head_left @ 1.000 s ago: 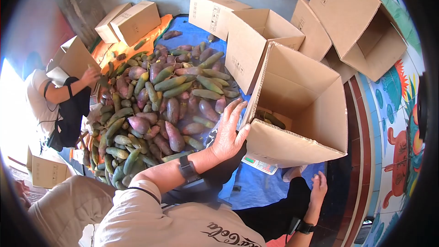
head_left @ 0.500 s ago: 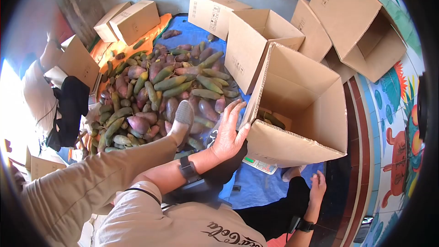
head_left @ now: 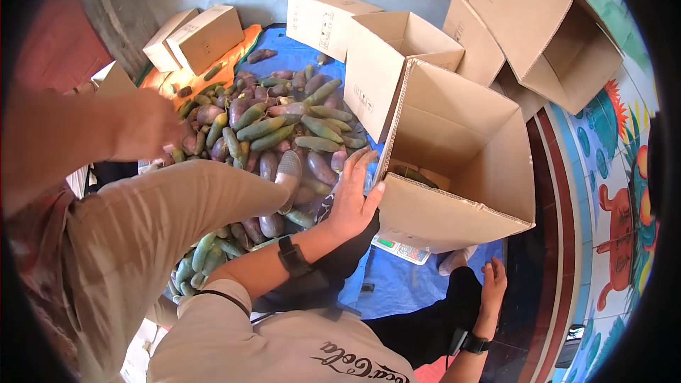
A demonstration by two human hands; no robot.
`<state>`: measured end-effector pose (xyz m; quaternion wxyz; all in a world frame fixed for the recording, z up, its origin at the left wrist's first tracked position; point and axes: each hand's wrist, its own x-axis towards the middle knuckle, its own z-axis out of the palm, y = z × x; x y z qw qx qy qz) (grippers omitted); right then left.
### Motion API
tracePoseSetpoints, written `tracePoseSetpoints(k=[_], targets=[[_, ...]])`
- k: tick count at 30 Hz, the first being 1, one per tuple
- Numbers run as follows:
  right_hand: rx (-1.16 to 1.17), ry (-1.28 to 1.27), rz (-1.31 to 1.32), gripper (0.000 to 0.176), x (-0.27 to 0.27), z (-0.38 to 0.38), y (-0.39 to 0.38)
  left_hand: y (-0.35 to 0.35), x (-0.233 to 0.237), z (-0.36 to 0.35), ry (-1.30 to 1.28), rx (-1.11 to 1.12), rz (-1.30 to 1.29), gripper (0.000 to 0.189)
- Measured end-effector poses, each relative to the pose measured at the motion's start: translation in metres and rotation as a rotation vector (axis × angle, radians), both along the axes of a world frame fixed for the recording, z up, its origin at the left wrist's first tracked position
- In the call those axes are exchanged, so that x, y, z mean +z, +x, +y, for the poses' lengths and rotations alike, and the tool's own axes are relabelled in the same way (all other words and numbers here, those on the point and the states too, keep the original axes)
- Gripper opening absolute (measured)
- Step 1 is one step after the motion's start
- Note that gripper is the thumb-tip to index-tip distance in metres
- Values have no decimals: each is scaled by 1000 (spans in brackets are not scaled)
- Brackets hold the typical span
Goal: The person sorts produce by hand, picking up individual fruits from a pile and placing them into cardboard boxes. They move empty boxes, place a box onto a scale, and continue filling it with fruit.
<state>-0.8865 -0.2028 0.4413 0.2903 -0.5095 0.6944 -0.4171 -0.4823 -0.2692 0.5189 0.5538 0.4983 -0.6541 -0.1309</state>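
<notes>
My left hand (head_left: pixel 355 195) lies flat with spread fingers against the left wall of a tilted open cardboard box (head_left: pixel 454 220), thumb at its corner edge. A black watch sits on that wrist. The box rests on a small scale (head_left: pixel 401 248), and a few green fruits show inside it. My right hand (head_left: pixel 493 284) rests open on my black trouser leg at the lower right, holding nothing. A big pile of green and purple fruits (head_left: pixel 284 128) lies left of the box on a blue tarp (head_left: pixel 404 284).
Another person's beige trouser leg with a grey shoe (head_left: pixel 287 174) crosses the pile from the left, and their arm (head_left: pixel 142 128) reaches over it. Open boxes (head_left: pixel 546 35) (head_left: pixel 383 57) stand behind mine. Closed boxes (head_left: pixel 319 18) (head_left: pixel 198 32) sit at the back.
A person's leg and then arm have swung in from the left over the fruit pile, hiding the seated person there. My two hands have stayed where they were.
</notes>
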Motion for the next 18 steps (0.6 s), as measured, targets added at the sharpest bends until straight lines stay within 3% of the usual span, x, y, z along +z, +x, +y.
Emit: tracePoseSetpoints(k=[18], targets=[[-19, 35, 58, 34, 9, 4, 5, -2, -2, -1, 26, 13, 1, 53]])
